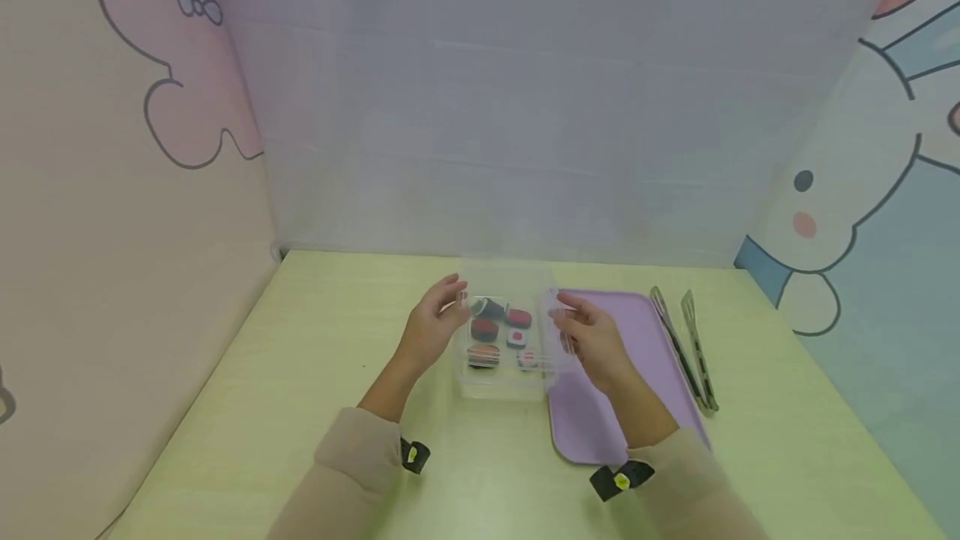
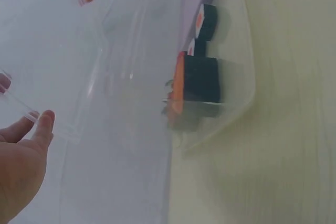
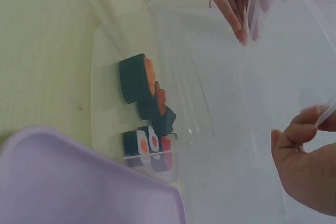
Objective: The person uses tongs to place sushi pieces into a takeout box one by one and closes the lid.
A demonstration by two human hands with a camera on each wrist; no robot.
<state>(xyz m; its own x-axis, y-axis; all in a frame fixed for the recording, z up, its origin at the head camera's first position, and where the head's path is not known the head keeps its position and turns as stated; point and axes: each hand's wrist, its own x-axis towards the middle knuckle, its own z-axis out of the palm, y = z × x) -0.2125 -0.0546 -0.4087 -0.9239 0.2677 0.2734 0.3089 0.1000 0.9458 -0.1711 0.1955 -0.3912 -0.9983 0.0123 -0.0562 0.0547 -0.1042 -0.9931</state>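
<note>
A clear plastic box (image 1: 502, 392) stands on the table with several toy sushi pieces inside, among them a dark roll with an orange top (image 2: 202, 78) and a red-topped roll (image 1: 484, 329). Above it is a clear lid (image 1: 504, 276), raised off the box in both wrist views. My left hand (image 1: 431, 325) pinches the lid's left edge between thumb and fingers. On the opposite edge, my right hand (image 1: 597, 346) grips the lid, its thumb and fingertips at the rim in the right wrist view.
To the right of the box lies a purple tray (image 1: 637, 340), its left side close against the box. A pair of metal tongs (image 1: 697, 348) rests along the tray's right side. A pale curtain-like wall (image 1: 487, 148) closes off the table's back edge.
</note>
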